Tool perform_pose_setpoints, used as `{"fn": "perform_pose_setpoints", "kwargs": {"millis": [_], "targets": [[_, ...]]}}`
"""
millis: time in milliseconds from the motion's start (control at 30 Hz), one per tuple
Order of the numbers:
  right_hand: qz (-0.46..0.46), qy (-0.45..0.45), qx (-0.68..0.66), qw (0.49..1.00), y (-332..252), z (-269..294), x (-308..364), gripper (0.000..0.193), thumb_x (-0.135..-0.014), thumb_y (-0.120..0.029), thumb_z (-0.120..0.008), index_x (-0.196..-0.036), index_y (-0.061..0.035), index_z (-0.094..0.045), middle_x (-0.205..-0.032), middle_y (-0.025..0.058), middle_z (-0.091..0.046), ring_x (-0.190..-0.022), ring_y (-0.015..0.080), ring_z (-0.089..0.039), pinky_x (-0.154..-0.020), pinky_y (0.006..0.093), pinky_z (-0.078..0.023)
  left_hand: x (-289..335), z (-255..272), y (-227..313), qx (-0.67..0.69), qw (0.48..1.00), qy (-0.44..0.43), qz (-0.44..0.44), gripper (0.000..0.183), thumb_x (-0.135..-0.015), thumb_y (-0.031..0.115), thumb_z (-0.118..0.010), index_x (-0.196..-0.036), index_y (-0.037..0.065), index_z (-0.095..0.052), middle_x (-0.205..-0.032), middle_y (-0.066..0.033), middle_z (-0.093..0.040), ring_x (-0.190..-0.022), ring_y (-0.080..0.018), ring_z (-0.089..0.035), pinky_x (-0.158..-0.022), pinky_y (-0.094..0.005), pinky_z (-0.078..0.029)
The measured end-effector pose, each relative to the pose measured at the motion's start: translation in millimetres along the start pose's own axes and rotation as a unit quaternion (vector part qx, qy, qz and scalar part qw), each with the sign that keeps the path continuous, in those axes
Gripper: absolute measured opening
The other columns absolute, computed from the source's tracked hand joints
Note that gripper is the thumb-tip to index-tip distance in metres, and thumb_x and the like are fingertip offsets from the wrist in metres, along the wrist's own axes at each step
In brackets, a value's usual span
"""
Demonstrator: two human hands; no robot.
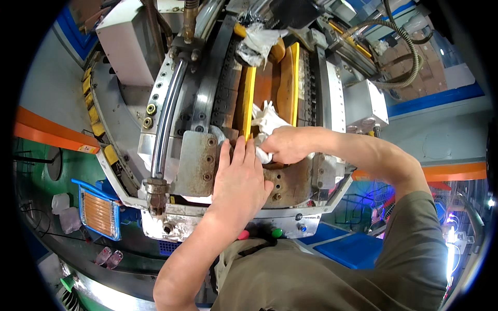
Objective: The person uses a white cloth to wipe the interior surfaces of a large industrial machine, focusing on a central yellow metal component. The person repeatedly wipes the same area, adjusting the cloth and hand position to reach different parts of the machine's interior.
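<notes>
My right hand (286, 145) is closed around a crumpled white cloth (268, 118) and reaches into the front end of a trough in a machine. Part of the cloth shows below my fingers, part above them. Yellow strips edge the trough, one on the left (250, 98) and one on the right (294, 85), with orange-brown curved walls between. Flat against the machine's front, beside the lower end of the left strip, lies my left hand (239, 179), fingers stretched forward and holding nothing. A second soiled white cloth (259, 42) rests at the trough's far end.
A bolted metal plate (196, 163) and a shiny curved pipe (170, 119) flank the trough on the left. Grey boxes stand at left (127, 44) and right (365, 106). Coiled hoses (412, 57) hang at the upper right. Coloured buttons (276, 232) line the front edge near my body.
</notes>
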State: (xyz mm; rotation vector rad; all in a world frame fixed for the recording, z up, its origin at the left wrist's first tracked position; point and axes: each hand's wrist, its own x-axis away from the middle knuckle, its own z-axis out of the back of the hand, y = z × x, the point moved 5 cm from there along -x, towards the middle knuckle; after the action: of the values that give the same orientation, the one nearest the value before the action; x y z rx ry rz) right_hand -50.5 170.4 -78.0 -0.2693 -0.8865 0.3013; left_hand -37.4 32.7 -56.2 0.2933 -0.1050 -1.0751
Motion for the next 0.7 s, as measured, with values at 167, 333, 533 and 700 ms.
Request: {"fn": "perform_pose_setpoints", "kwargs": {"millis": [167,333,533,700], "targets": [[0.06,0.098,-0.091,0.989,2,34,10,0.013,-0.08,-0.011,-0.055,-0.086,-0.0023,-0.063,-0.079,0.0191,-0.065,-0.069,0.0327,-0.062,-0.066,0.0427,-0.049,-1,-1,-1,0.017,0.999,-0.045,0.002,0.061,-0.086,0.04,-0.055,-0.124,-0.009,-0.053,-0.134,-0.0196,-0.047,-0.135,-0.0318,-0.032,-0.113,-0.0498,-0.02],[-0.017,0.088,0.044,0.995,13,11,3,0.011,-0.078,-0.01,-0.056,-0.078,-0.0016,-0.062,-0.073,0.0179,-0.065,-0.072,0.0339,-0.066,-0.063,0.0443,-0.05,-1,-3,1,0.017,0.999,-0.035,-0.001,0.063,-0.086,0.039,-0.055,-0.125,-0.009,-0.052,-0.138,-0.0192,-0.044,-0.134,-0.032,-0.032,-0.113,-0.0499,-0.019],[-0.002,0.053,-0.005,0.999,-5,7,8,0.019,-0.078,-0.012,-0.055,-0.084,0.0028,-0.064,-0.078,0.0243,-0.064,-0.073,0.0376,-0.063,-0.069,0.0453,-0.049,-1,0,-2,0.036,0.999,-0.029,0.0,0.065,-0.086,0.04,-0.055,-0.126,-0.01,-0.05,-0.138,-0.0209,-0.043,-0.135,-0.0324,-0.031,-0.113,-0.0502,-0.017],[-0.126,0.161,-0.554,0.807,59,50,14,0.029,-0.082,-0.009,-0.062,-0.105,0.0081,-0.059,-0.098,0.0173,-0.066,-0.086,0.0276,-0.065,-0.075,0.0387,-0.054,-1,-1,2,0.001,0.999,-0.051,-0.007,0.066,-0.086,0.042,-0.054,-0.128,-0.009,-0.049,-0.139,-0.02,-0.042,-0.136,-0.0322,-0.03,-0.113,-0.0505,-0.016]]}}
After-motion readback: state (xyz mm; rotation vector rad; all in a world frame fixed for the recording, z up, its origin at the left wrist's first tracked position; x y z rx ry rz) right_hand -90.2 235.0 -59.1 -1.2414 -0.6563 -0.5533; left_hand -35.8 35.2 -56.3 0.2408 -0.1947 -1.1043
